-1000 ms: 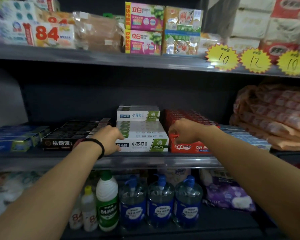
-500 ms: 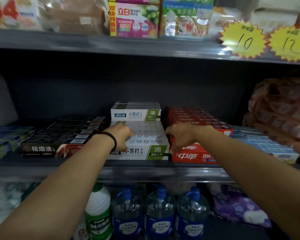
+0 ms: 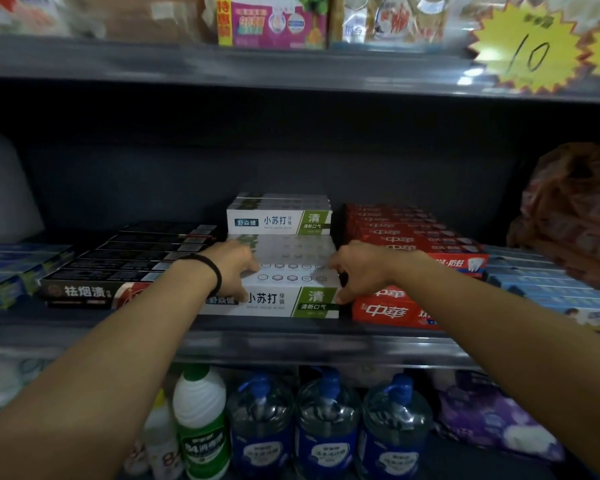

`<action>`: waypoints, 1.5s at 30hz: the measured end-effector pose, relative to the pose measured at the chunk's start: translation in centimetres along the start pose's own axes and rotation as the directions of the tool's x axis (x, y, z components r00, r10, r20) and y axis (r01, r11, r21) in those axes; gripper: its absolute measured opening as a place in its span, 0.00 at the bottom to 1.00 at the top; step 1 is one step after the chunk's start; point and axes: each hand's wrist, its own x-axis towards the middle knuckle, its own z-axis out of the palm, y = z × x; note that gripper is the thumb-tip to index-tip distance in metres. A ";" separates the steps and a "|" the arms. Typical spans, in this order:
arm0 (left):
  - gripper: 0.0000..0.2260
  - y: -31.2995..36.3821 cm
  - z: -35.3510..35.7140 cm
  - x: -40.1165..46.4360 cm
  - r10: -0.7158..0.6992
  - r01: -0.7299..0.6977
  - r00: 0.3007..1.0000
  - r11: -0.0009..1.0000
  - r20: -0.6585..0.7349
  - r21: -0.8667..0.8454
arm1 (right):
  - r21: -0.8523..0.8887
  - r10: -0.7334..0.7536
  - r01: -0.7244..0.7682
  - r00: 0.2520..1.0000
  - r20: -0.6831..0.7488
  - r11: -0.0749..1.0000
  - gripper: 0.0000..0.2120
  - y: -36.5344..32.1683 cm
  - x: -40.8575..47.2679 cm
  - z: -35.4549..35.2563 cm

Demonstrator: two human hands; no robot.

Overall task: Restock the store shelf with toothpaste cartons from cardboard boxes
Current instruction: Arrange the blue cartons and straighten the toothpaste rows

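Observation:
White-and-green toothpaste cartons (image 3: 284, 301) lie in flat rows at the middle of the shelf, with a higher stack of the same cartons (image 3: 279, 221) behind them. My left hand (image 3: 236, 268) grips the left end of the front cartons, fingers curled over the top and front face. At the right end, my right hand (image 3: 357, 271) holds them with curled fingers, its thumb pointing down the front corner. The cartons rest on the shelf board (image 3: 291, 344).
Black toothpaste cartons (image 3: 118, 268) lie just left of the white ones, red cartons (image 3: 413, 237) just right. Blue cartons sit at the far left (image 3: 11, 271) and far right (image 3: 551, 285). The shelf below holds a green-labelled bottle (image 3: 201, 420) and blue jugs (image 3: 326, 424).
Both hands stay at the two ends of the front white cartons, shifting slightly along them. The view has moved closer to the shelf and a little to the right.

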 end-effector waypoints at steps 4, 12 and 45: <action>0.12 0.0 0.5 0.1 -0.022 0.023 1.000 1.000 0.004 -0.003 | 0.015 -0.005 0.005 1.000 0.017 1.000 0.21 -0.2 -0.4 0.0; 0.10 0.5 0.6 0.4 -0.032 0.032 0.999 0.999 0.006 0.010 | 0.019 0.011 -0.011 1.000 0.017 1.000 0.22 0.0 -0.8 -0.1; 0.22 -2.2 -0.7 -0.8 -0.196 0.201 0.973 0.979 0.119 -0.028 | 0.038 0.048 -0.053 0.992 0.113 0.998 0.27 0.8 0.4 -0.7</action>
